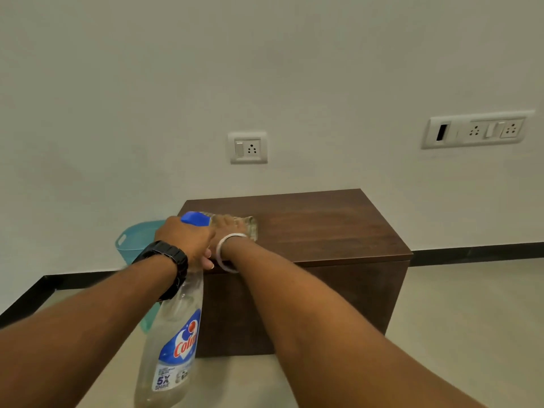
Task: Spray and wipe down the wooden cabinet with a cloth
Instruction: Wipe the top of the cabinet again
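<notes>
A dark brown wooden cabinet (323, 228) stands on the floor against the wall. My left hand (185, 240) grips the neck of a clear spray bottle (173, 343) with a blue trigger head and a blue label; the bottle hangs in front of the cabinet's left corner. My right hand (228, 228), with a white bangle at the wrist, presses a pale cloth (250, 228) flat on the left part of the cabinet top. The left hand and the bottle head hide most of the right hand's fingers.
A light blue plastic basket (135, 240) sits on the floor left of the cabinet, by the wall. Wall sockets (248, 147) are above the cabinet, and a longer switch panel (475, 131) is to the right. Beige tiled floor (456, 319) surrounds the cabinet.
</notes>
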